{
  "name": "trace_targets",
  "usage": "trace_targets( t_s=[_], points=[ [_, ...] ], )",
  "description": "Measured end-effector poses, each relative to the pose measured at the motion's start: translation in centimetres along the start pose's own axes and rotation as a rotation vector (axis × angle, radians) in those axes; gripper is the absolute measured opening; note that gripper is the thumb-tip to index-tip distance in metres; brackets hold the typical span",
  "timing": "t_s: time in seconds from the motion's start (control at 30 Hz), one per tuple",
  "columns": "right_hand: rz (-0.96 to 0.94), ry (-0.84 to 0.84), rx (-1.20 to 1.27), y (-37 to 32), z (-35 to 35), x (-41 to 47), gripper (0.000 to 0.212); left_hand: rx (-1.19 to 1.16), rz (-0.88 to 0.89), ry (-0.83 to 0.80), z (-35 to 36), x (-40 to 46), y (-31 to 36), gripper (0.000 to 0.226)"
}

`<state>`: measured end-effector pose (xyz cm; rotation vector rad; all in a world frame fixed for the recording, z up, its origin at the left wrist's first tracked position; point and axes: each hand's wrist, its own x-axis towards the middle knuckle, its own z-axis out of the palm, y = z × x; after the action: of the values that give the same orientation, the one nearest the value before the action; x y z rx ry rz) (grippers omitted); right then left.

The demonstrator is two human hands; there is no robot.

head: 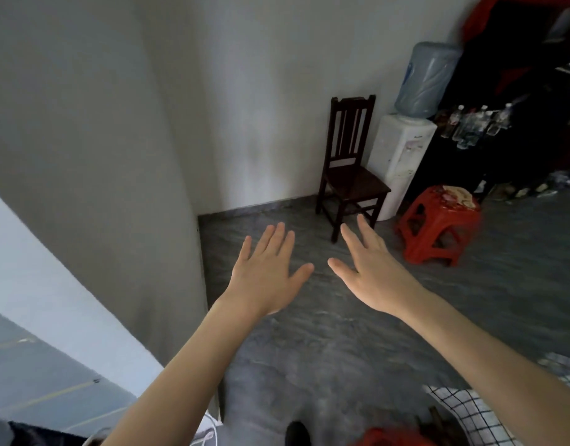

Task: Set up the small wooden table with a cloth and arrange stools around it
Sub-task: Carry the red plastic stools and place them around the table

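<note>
Above the grey floor, short of the dark wooden chair, the left hand and the right hand reach forward with fingers straight and spread, palms down, neither touching or holding anything. Just to the right of the chair, past the right hand, stands a red plastic stool with a patterned top; it looks light, stiff and hollow, so I judge it will lift easily by the rim of the seat or by the cut-outs in its sides (the smooth plastic may slide a little in the fingers). Behind it, also right of the chair, is a white water dispenser carrying a blue bottle. Far nearer the camera than the chair, at the lower right edge, a checked cloth is partly covered by the right forearm and cut off by the frame. A red blur beside it may be another stool, and the small wooden table cannot be made out with certainty.
</note>
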<state>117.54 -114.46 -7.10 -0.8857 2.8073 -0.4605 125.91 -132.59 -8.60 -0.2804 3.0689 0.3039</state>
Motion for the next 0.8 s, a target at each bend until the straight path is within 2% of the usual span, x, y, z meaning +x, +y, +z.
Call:
trace_targets(
  t_s=[0.27,0.6,0.8],
  points=[
    [0.09,-0.009,0.0,7.3,-1.8,6.7,0.076,0.013,0.049,-0.091,1.2,10.1,2.0,0.075],
    [0.235,-0.009,0.039,20.8,-7.3,16.5,0.075,0.03,0.18,-0.129,1.3,28.0,11.1,0.073],
    [0.259,-0.003,0.051,25.6,-9.1,22.1,0.077,0.038,0.184,-0.141,1.8,35.1,13.0,0.074]
  ],
)
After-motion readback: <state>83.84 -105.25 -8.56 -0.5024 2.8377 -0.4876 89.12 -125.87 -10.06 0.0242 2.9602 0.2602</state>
